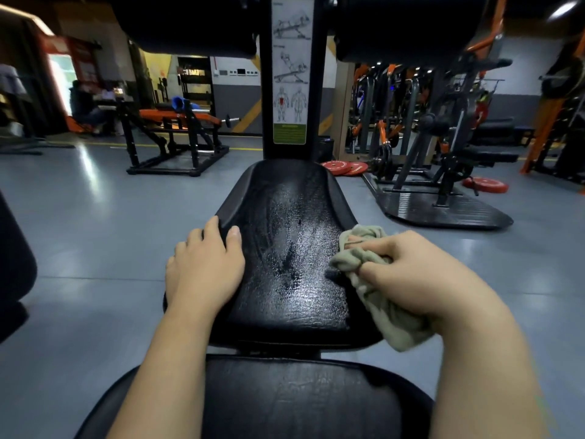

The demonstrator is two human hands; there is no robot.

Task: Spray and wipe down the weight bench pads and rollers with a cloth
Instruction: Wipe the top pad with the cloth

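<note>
Our right hand (411, 274) was clenched on the bunched cloth (357, 264) at the right edge of the seat pad (285, 248). Our left hand (205, 264) lay flat over its left edge, fingers relaxed. The pad shone wet, so we judged that the bracing palm could slip, or that streaks could dry on if the cloth missed the middle. The pad ran lengthwise straight away from us, its far end pointing at the upright post (289, 74) beneath the rollers (190, 23).
</note>
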